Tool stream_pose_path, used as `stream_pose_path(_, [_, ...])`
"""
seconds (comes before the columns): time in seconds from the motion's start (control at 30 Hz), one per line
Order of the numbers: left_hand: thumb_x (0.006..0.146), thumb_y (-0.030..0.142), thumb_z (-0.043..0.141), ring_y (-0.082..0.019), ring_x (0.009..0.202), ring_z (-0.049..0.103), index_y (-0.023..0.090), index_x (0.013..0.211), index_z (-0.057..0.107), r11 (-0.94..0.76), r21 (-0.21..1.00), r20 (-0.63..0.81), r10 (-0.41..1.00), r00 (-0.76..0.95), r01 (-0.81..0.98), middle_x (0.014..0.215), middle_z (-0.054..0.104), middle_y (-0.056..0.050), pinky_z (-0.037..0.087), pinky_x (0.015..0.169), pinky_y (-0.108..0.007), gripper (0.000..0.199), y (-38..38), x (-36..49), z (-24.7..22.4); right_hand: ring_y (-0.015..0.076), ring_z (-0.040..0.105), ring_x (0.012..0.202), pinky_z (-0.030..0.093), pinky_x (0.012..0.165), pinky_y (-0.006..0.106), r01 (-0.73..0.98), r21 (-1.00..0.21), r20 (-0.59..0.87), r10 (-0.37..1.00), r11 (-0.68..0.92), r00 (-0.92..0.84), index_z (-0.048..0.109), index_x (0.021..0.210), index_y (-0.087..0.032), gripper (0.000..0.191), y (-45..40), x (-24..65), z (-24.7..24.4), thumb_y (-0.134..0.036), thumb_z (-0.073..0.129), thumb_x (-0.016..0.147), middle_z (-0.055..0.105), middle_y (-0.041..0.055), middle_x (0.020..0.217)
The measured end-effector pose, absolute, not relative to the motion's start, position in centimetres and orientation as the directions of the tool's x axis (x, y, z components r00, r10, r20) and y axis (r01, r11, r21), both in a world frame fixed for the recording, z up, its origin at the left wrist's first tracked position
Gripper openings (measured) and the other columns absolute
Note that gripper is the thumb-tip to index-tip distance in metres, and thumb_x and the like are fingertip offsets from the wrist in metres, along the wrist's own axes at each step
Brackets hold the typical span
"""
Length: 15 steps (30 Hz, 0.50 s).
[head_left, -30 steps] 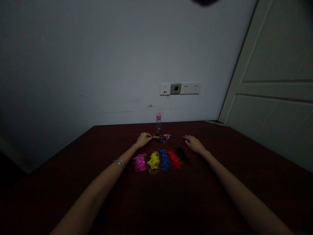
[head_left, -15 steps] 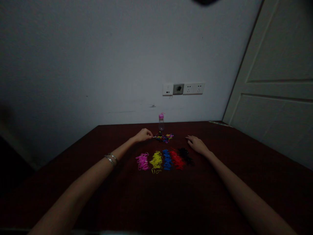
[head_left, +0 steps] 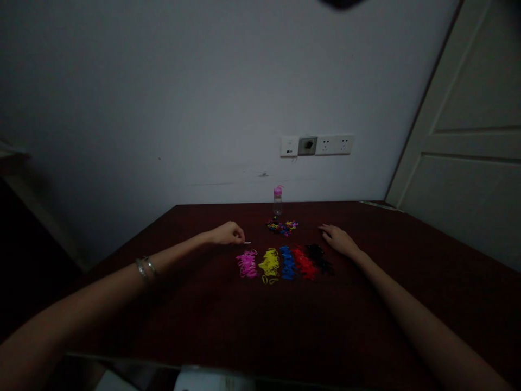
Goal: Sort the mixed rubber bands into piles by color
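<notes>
Pinched in the fingertips of my left hand (head_left: 228, 233) is a thin white band (head_left: 247, 243), too small to make out fully. The hand is just above and left of the pink rubber bands (head_left: 247, 264). My right hand (head_left: 338, 239) lies on the table with its fingers stretched out, holding nothing, beside the black rubber bands (head_left: 319, 257). Between them lie groups of yellow (head_left: 269, 262), blue (head_left: 287, 263) and red rubber bands (head_left: 304, 263). Farther back is a mixed heap of coloured rubber bands (head_left: 282, 227), apart from both hands.
A small clear bottle with a pink cap (head_left: 277, 201) stands behind the mixed heap. The dark red table (head_left: 293, 326) meets a wall with a row of sockets (head_left: 316, 145). A pale door (head_left: 468, 141) is at the right. Below the front edge are white objects (head_left: 211, 380).
My left hand has drawn back left and nearer from the mixed heap, taking the white band with it. My right hand keeps its place by the black bands. The view has shifted slightly.
</notes>
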<state>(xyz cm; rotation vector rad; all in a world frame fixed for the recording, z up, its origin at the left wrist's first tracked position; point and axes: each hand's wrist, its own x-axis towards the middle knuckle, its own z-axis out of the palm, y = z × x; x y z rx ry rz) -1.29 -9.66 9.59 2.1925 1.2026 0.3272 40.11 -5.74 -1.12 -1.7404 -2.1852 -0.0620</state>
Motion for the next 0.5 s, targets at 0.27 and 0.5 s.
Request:
stream_pose_path(0.27, [0.061,0.032,0.067,-0.010,0.047,0.050,0.016,0.070,0.073,-0.357,0.656,-0.116,0.824,0.555,0.666,0.051,0.060,0.001,0.033,0.049,-0.019,0.019,-11.3,-1.2,8.1,0.0254,0.045,0.124,0.035,0.103,0.039,0.956,-0.175,0.298,0.938,0.237,-0.178,0.056,0.125,-0.014,0.044,-5.6,40.3,-1.3,-0.027,0.034,0.089,0.051,0.0114,0.134])
stream_pose_path(0.5, [0.063,0.041,0.064,-0.009,0.045,0.046,0.014,0.065,0.071,-0.355,0.688,0.052,0.894,0.446,0.633,0.052,0.059,0.001,0.031,0.046,-0.020,0.028,-8.1,-2.4,6.6,0.0254,0.045,0.124,0.035,0.104,0.038,0.954,-0.169,0.302,0.935,0.247,-0.188,0.056,0.125,-0.013,0.044,-5.5,40.3,-1.2,-0.026,0.035,0.089,0.050,0.0125,0.134])
